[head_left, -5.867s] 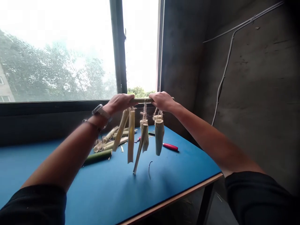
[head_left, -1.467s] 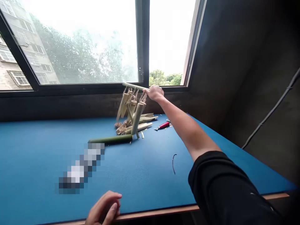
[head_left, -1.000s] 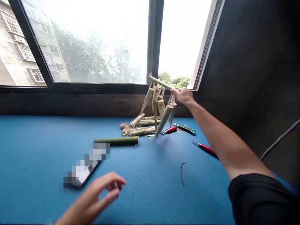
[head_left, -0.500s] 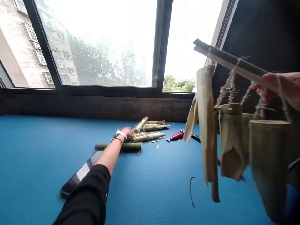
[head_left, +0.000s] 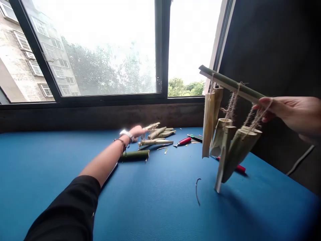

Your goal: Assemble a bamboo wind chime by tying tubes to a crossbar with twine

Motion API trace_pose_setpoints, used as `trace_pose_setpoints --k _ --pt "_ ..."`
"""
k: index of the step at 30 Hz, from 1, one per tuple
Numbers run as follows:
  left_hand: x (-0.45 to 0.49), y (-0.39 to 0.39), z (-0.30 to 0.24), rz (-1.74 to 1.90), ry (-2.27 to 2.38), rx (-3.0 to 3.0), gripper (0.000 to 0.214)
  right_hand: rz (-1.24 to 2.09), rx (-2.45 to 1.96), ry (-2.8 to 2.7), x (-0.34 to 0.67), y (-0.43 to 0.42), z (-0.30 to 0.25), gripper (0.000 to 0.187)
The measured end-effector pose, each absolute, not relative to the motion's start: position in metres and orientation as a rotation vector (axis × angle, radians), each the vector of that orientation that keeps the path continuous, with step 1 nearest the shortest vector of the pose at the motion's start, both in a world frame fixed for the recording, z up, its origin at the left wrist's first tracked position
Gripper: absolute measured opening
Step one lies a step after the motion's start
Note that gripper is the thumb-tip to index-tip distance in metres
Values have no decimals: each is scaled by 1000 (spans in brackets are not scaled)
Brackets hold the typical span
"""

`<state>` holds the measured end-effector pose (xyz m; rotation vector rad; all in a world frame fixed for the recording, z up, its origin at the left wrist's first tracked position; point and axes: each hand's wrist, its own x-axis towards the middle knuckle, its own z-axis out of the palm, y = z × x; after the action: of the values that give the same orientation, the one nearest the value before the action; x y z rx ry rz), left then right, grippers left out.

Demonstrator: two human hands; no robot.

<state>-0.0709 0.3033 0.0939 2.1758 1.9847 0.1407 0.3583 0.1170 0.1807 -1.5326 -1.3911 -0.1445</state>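
Note:
My right hand (head_left: 283,112) is shut on the end of a green bamboo rod (head_left: 232,83), raised at the right. Several split and tubular bamboo pieces (head_left: 229,140) hang from the rod on twine, tilted and swinging above the blue table (head_left: 50,174). My left hand (head_left: 136,131) reaches out to a pile of cut bamboo strips (head_left: 156,135), its fingers at the pile's near end among loose twine. A green bamboo tube (head_left: 134,155) lies just below my left wrist.
A red-handled knife (head_left: 184,141) and a green-handled tool (head_left: 195,137) lie behind the hanging pieces. Another red-handled tool (head_left: 240,168) lies beneath them. A thin dark curved strip (head_left: 197,190) rests on the table. A window (head_left: 100,50) and dark wall stand behind.
My left hand has moved from the table's front to the bamboo pile. My right hand has brought the hanging rod rightward, lower and farther off than half a second ago, and the pieces swing.

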Motion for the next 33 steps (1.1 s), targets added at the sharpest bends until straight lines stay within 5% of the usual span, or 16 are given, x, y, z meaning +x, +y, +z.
trace_pose_setpoints --k 4,14,19,22,26,33 --pt "-56 300 118 237 2014 2306 61 -87 -1518 -1402 333 100 185 45" --pt "-12 286 229 439 2008 2758 38 12 -1398 -1472 331 93 190 63" --pt "-2 271 293 549 1951 2848 52 -46 -1477 -1472 332 82 198 66" --pt "-10 254 337 535 1876 2928 65 -243 -1620 -1512 336 80 212 61" --pt "-30 224 380 291 1852 3077 57 -803 -1831 -1598 348 84 253 45" --pt "-57 200 363 289 1936 2990 39 -1126 -1898 -1777 358 89 324 41"
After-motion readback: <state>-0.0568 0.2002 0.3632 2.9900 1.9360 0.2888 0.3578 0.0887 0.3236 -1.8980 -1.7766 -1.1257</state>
